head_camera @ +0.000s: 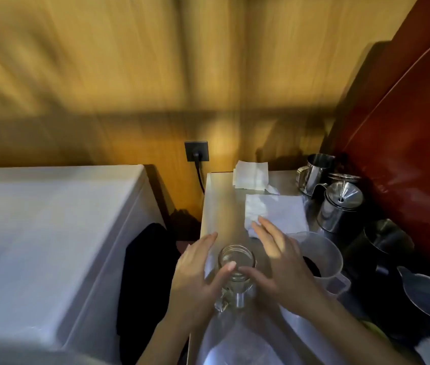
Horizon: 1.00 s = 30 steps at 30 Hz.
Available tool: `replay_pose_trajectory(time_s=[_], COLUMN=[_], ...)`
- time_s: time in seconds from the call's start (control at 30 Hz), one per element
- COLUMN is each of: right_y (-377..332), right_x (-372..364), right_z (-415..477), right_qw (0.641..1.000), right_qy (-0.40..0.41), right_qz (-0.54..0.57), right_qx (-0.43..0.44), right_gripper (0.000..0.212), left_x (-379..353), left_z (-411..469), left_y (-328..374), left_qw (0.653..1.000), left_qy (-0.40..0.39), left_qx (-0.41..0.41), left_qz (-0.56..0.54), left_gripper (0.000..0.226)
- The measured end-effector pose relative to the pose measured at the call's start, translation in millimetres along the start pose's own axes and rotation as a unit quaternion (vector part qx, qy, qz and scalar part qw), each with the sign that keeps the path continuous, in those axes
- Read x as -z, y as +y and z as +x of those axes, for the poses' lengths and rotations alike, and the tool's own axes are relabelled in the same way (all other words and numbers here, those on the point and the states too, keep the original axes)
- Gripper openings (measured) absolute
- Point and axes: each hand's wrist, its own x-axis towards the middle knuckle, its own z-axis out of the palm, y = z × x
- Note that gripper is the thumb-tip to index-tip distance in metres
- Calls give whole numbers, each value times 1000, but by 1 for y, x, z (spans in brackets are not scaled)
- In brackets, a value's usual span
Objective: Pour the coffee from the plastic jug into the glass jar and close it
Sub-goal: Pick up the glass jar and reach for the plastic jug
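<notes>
Yellow wood-panel wall, a bit of motion blur, and a narrow steel table (219,204) squeezed between a white appliance and a dark red panel. From where I'm watching, the glass jar (237,262) stands near the front edge with its mouth open and looks empty. I can't pick out a lid for sure. The left hand (198,275) has its grip loosely round the jar, thumb on the rim and fingers spread, so more steadying than clamping. The right hand (282,259) is flat and open, thumb touching the jar, grip on nothing. The plastic jug (321,256) sits just right of that hand with dark coffee low inside. My take: tighten the left grip lower on the jar, take the jug by its handle, and pour slowly at the centre since that mouth is narrow. White cloths (274,209) lie behind, handy for drips.
</notes>
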Motion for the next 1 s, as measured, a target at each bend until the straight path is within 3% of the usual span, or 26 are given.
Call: replay_pose_trajectory(time_s=[0.23, 0.37, 0.53, 0.73, 1.0], right_y=[4, 4, -1, -11, -13], right_x=[-20, -26, -28, -30, -23], right_z=[-8, -9, -11, -17, -20], right_qw=[997, 995, 998, 998, 996], right_qy=[-78, -95, -56, -15, -29], right_qz=[-6, 11, 23, 47, 58], right_qx=[-5, 10, -5, -47, -55], right_gripper=[75, 70, 68, 65, 66], left_x=[-19, -30, -44, -38, -14], left_z=[-12, -11, -10, 0, 24], left_y=[-20, -25, -31, -45, -54], left_qw=[995, 996, 993, 960, 922], left_qy=[-71, -61, -35, -129, -276], left_qx=[58, 39, 53, 90, 100], left_qz=[-28, -45, -100, -233, -252], left_gripper=[129, 92, 58, 63, 75])
